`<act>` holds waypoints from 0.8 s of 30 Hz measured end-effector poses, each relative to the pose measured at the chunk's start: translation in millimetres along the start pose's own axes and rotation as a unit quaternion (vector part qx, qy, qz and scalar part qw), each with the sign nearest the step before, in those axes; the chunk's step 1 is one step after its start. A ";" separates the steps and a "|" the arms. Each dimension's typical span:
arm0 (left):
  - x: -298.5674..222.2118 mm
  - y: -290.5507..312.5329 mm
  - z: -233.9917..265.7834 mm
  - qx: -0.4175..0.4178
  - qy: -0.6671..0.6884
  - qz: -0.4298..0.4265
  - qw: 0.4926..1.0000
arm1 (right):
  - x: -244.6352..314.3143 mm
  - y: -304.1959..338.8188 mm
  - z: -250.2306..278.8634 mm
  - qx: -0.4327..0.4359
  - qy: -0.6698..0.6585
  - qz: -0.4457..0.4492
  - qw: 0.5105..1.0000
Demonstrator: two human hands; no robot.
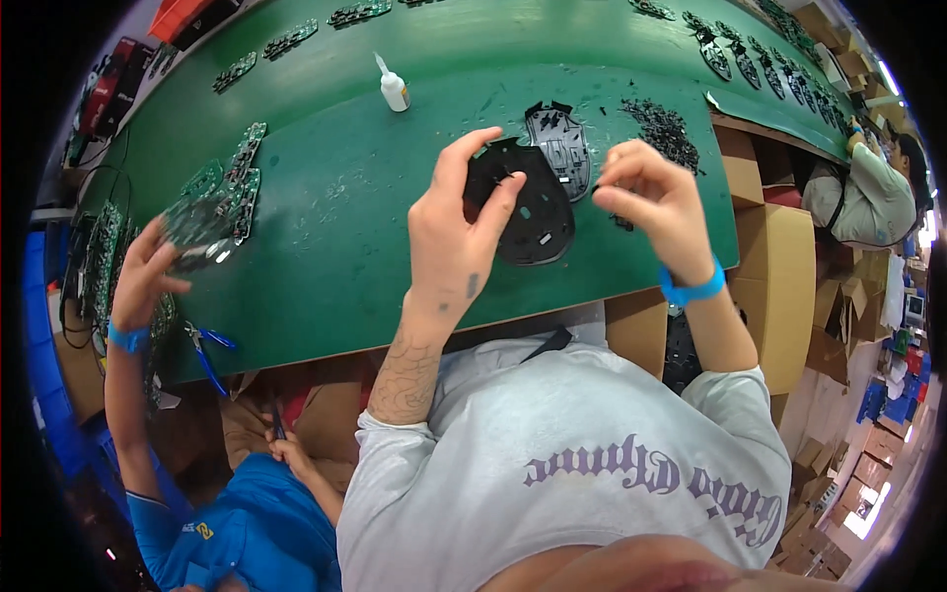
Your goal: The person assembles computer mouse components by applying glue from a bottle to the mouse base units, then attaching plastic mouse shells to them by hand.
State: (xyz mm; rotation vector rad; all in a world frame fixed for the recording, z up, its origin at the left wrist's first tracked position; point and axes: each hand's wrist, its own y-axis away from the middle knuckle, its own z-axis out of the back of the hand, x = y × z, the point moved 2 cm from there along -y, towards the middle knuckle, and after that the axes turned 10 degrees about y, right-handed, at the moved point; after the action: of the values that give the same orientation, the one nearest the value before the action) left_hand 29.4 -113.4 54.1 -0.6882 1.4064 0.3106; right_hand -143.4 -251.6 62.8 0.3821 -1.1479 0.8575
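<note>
My left hand [454,212] is closed round the upper left edge of a rounded black plastic shell [541,229], with the thumb lying over its inner face. To the right of the shell, my right hand [651,197] is raised with thumb and forefinger pinched together. A tiny black piece [597,188] shows at those fingertips; its exact kind is too small to make out. Just behind the held shell, a second black shell [562,143] with pale spots rests on the green table [326,286]. Small black parts [666,133] lie heaped beyond my right hand.
A white squeeze bottle [394,91] stands farther back. At left, a co-worker's hand [143,271] holds a blurred board near some circuit boards [242,192]. Blue-handled pliers [209,355] lie at the table's front edge. Cardboard boxes [774,296] stand at right.
</note>
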 end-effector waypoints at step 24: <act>43.8 -86.0 -33.7 0.113 -0.181 -0.166 0.963 | -67.1 -95.2 102.0 -0.162 -0.012 -0.134 0.978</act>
State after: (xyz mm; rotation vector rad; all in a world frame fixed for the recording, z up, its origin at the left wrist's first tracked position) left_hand 60.2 -208.7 33.2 -0.6287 0.9402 0.0075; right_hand -146.0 -406.3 56.5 0.2698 -1.2033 0.4221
